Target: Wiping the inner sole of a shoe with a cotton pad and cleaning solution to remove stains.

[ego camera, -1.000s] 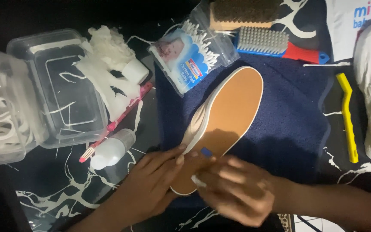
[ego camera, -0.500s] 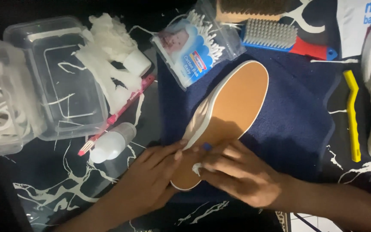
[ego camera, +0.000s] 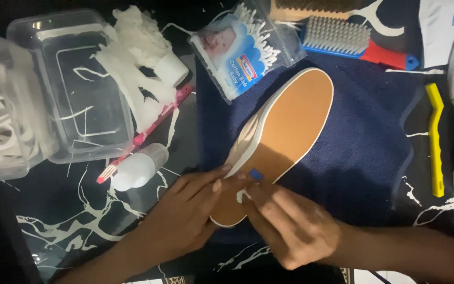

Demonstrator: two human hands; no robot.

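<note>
Left hand (ego camera: 185,218): flat, fingers spread, pressing shoe (ego camera: 277,137) heel so nothing slides.
Right hand (ego camera: 290,229): fingers pinched on small white wad (ego camera: 241,195), rubbing tan sole.
Shoe: sole up, under fingertips, on blue towel (ego camera: 353,152).

A shoe (ego camera: 285,126) lies sole-up on a dark blue towel (ego camera: 358,158), tan sole rimmed in white, toe pointing away (its upper barely shows along the left edge). A small blue patch sits near the heel, where a bit of white cotton (ego camera: 241,196) touches the sole.
</note>
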